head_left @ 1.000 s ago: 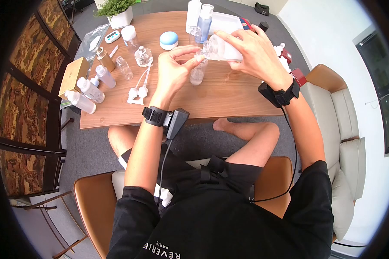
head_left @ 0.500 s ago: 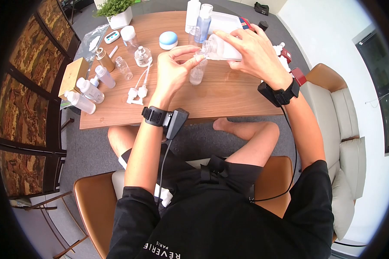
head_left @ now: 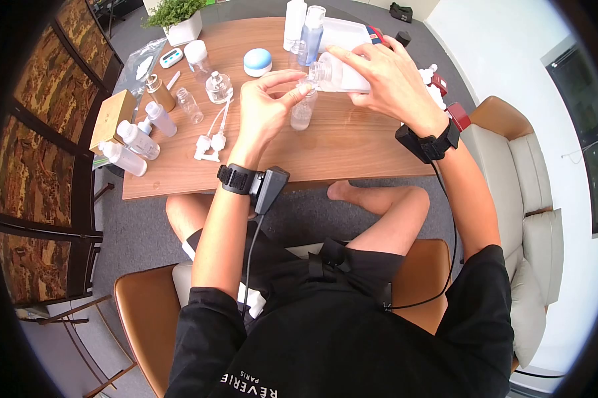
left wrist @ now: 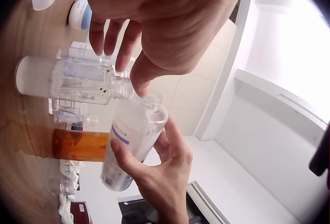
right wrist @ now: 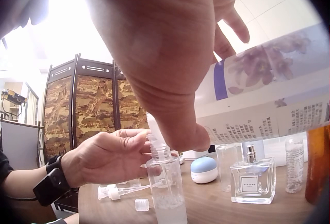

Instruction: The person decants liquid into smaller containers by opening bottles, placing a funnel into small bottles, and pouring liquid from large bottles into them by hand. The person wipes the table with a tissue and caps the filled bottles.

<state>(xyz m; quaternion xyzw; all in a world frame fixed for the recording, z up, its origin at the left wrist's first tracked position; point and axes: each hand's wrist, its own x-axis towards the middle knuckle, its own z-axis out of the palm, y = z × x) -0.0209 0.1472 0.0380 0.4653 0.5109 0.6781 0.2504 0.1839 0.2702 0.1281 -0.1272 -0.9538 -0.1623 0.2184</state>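
In my right hand (head_left: 395, 83) I grip a translucent bottle (head_left: 344, 74) printed with a purple band (right wrist: 220, 79) and flowers. It is tipped over, its threaded mouth (left wrist: 153, 98) at the neck of a clear bottle (head_left: 302, 114). That bottle stands upright on the table with cloudy liquid and foam in it (left wrist: 35, 77). My left hand (head_left: 266, 106) pinches with thumb and forefinger right at the clear bottle's mouth; I cannot tell whether on the neck or on a small clear piece there. The left hand's other fingers extend past the neck.
On the wooden table (head_left: 372, 146) stand a blue-and-white jar (head_left: 258, 62), a perfume bottle (right wrist: 252, 183), an amber bottle (left wrist: 80, 145) and two pump heads (head_left: 209, 146). Several bottles and a wooden box (head_left: 113, 114) crowd the left edge. Farther back are a blue bottle (head_left: 311, 30) and a white tray (head_left: 345, 32).
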